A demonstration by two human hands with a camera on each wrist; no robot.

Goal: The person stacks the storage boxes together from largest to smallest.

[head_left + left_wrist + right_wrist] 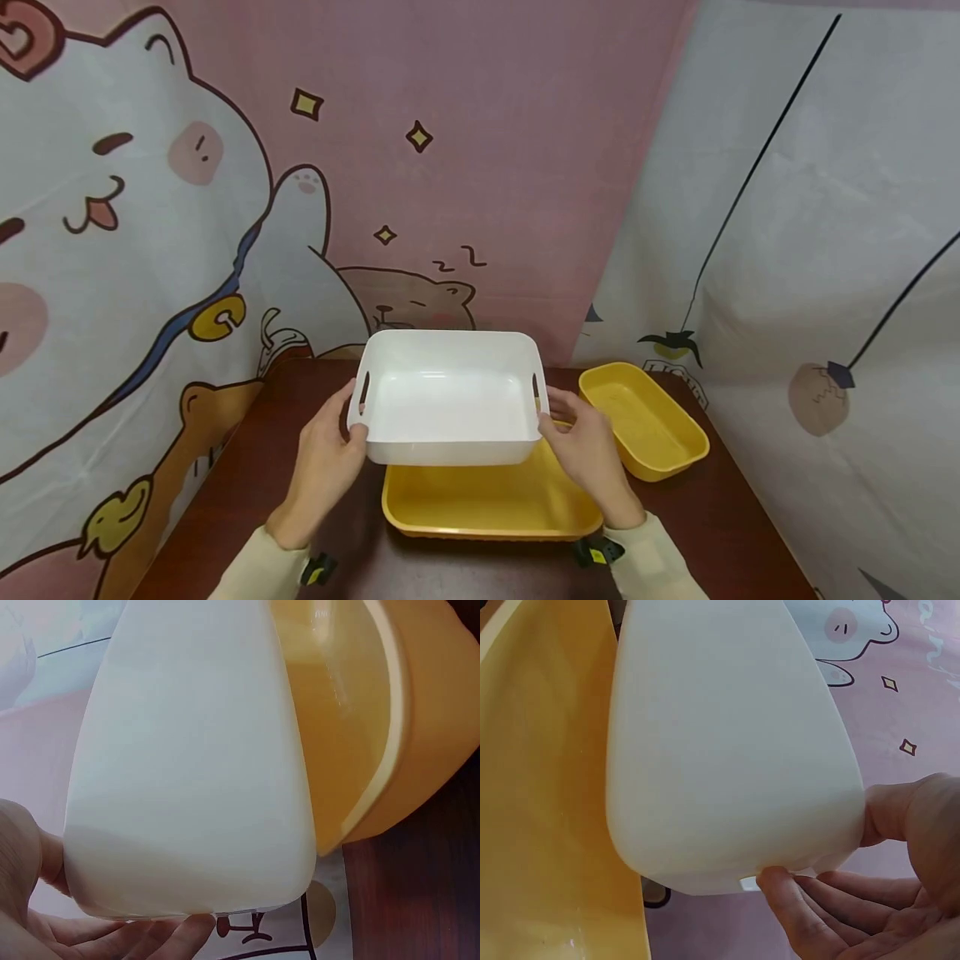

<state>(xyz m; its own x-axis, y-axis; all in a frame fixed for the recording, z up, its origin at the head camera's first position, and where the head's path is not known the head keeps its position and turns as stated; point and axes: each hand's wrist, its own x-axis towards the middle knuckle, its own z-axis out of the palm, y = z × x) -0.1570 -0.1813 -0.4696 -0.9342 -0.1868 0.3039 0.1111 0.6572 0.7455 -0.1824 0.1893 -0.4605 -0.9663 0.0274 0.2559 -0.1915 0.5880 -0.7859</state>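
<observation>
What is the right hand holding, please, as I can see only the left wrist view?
Observer: The right hand holds the right end of the white tub, by the slot there.
Operator: Thank you; is there any yellow tub besides the large one that I can see?
Observer: Yes, in the head view a smaller yellow tub rests on the table, on the person's right.
Operator: And which way does the white tub's opening face, please?
Observer: It faces up and back towards the person, so the head camera sees its inside.
</observation>
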